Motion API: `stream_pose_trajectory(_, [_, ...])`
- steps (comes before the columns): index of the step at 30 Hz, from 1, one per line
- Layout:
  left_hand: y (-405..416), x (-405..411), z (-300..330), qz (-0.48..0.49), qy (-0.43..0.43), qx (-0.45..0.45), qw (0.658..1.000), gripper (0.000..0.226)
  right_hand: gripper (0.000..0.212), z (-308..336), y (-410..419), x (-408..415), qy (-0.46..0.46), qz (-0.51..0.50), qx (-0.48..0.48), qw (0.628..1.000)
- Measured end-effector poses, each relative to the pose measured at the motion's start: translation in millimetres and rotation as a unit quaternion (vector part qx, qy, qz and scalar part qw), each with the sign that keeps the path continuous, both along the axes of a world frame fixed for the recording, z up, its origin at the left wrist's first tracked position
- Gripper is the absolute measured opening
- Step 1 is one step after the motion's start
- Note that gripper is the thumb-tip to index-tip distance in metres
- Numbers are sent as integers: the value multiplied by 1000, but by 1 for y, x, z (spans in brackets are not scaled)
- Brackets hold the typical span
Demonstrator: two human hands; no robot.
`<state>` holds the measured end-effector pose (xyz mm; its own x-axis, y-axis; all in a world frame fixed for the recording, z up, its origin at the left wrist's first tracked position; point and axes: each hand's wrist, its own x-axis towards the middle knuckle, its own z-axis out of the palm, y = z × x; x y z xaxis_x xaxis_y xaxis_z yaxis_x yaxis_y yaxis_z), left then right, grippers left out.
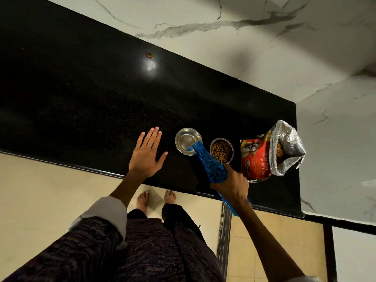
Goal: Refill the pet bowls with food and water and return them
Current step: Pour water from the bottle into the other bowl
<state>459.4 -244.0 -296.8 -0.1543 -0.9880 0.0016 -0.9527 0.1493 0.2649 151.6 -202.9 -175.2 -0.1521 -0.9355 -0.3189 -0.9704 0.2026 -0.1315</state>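
Observation:
Two steel bowls stand side by side on the black counter [81,98]. The left bowl [186,137] holds a little clear water. The right bowl [221,150] is full of brown kibble. My right hand [232,185] grips a blue plastic bottle [209,161], tilted with its mouth over the near rim of the left bowl. My left hand [147,152] lies flat and spread on the counter, just left of the water bowl, holding nothing.
An open red pet food bag [268,151] with a silver lining stands right of the kibble bowl, near the counter's right end. White marble wall runs behind and to the right. A single kibble [149,55] lies far back. My bare feet stand on the beige floor below.

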Motion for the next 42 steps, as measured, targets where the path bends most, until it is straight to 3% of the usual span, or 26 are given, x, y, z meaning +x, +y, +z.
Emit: stream_pose_trajectory(42, [-1,0,1,0,-18,9,1000,79,87,-3,3,-4,-5,2,0,1000])
